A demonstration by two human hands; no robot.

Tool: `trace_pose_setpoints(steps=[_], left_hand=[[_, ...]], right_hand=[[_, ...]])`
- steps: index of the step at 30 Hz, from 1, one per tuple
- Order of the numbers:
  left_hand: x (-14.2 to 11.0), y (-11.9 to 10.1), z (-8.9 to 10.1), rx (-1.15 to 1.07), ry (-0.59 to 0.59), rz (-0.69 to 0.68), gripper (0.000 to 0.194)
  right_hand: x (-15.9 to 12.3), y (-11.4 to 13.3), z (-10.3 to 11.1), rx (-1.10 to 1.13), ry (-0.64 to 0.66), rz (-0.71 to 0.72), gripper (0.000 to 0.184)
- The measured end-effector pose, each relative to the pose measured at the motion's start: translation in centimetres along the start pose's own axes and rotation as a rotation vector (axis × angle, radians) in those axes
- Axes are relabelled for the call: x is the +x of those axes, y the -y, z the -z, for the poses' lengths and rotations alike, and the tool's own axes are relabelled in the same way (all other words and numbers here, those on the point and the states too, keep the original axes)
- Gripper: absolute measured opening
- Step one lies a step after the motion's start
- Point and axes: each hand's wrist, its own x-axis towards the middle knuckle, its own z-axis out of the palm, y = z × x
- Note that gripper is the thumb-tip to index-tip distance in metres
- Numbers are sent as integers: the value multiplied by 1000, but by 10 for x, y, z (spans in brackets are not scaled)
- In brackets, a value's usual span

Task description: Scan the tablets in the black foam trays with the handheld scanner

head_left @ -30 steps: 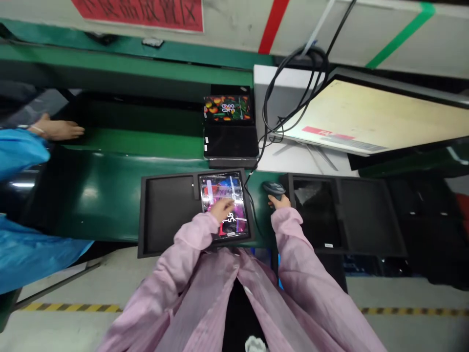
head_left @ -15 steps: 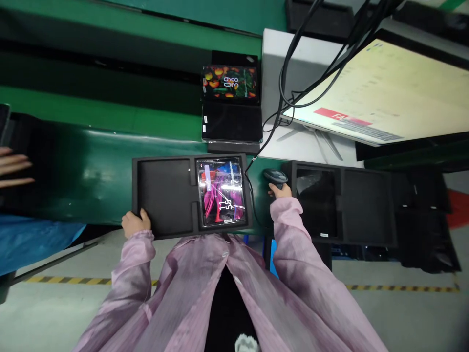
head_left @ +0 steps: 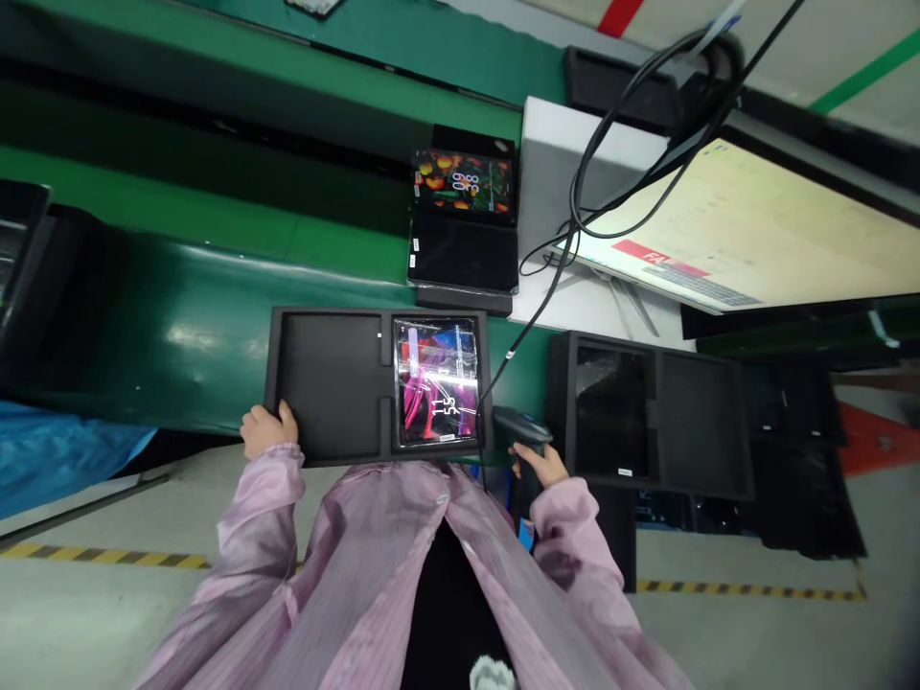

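My left hand (head_left: pixel 267 429) grips the near left corner of a black tray (head_left: pixel 331 383) with two compartments, its fingers curled over the edge. In the right compartment lies a tablet (head_left: pixel 437 381) with a lit pink and blue screen showing 11 55; the left compartment holds nothing. My right hand (head_left: pixel 541 466) is wrapped round the handle of a dark barcode scanner (head_left: pixel 523 425). The scanner's head points left, close beside the tray's right edge, and its black cable runs up past the tablet.
Right of the scanner sits a second black tray (head_left: pixel 702 422) with a dark tablet (head_left: pixel 610 412). Behind, a lit tablet (head_left: pixel 464 182) and a dark tablet (head_left: pixel 464 251) rest on stacked trays. A large monitor (head_left: pixel 762 230) and looped black cables (head_left: pixel 575 201) occupy the back right. Blue sheeting (head_left: pixel 64 470) hangs left.
My right hand has lowered the scanner toward me and slightly left, tilting it toward the tray. The view has shifted a little. Another person's hand at the far left has gone from view.
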Motion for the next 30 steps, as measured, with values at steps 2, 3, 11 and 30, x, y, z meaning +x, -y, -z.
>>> trace_pose_setpoints(steps=[2,3,11,30], left_hand=[[0,0,-1,-3,-15,-4,47],[-1,0,-1,-5,-20,-4,47],[0,-1,3,-16,5,-21,44],[-7,-2,12,45,115,-18,52]], right_hand=[[-18,-9,-1,17,66,-31,42],[-26,-11,-3,17,97,-41,43],[-44,1,-50,-142,203,-5,32],[-44,-7,-66,-145,150,21,14]])
